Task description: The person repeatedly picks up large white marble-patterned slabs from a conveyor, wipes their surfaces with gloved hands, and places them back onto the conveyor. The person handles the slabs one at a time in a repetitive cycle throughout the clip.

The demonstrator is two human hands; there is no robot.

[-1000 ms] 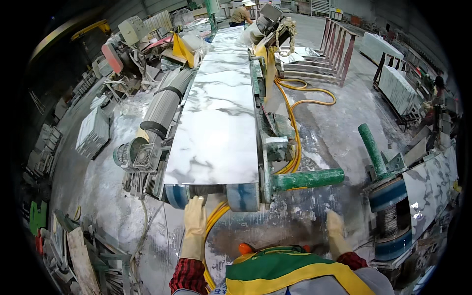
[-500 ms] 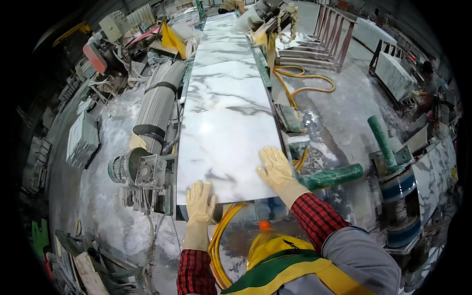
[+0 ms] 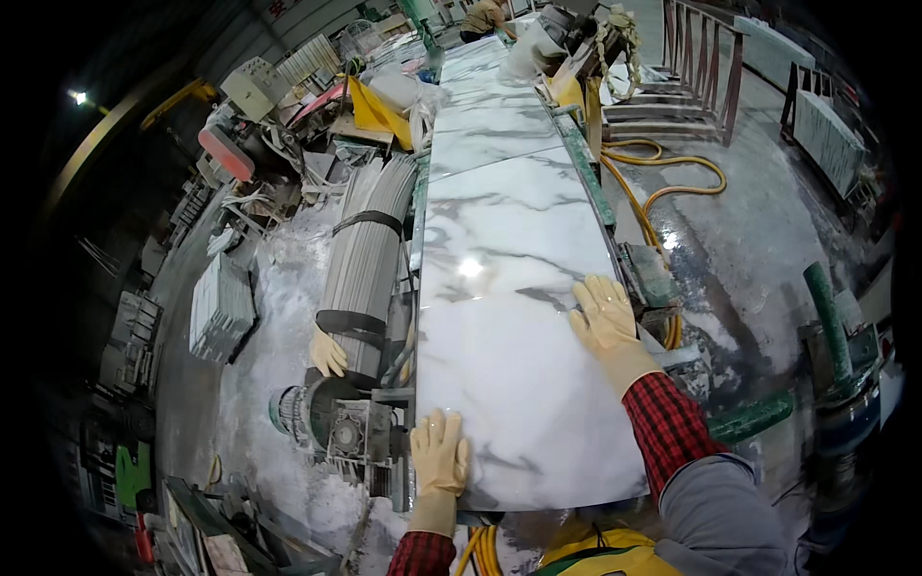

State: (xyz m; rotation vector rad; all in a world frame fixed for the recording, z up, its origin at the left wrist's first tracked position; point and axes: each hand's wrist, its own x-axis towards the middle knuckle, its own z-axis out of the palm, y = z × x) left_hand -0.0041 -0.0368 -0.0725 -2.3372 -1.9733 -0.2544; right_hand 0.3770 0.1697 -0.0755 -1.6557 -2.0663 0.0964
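Note:
A long white marble slab (image 3: 509, 317) with grey veins lies flat on a machine bed, running away from me. My left hand (image 3: 439, 453), in a cream rubber glove, rests flat on the slab's near left corner. My right hand (image 3: 603, 312), gloved the same, lies flat with fingers spread near the slab's right edge, farther up. Neither hand grips anything. More slabs (image 3: 490, 106) continue in line beyond.
A grey ribbed roller (image 3: 365, 259) with a motor (image 3: 336, 427) runs along the slab's left side; a spare glove (image 3: 327, 351) hangs there. Yellow hoses (image 3: 663, 192) coil on the wet floor at right. A green pipe (image 3: 826, 322) stands right. Another person (image 3: 483, 14) works far off.
I have leaned in over the slab. My right hand slid farther up the right edge, and my left hand settled flat on the near left corner.

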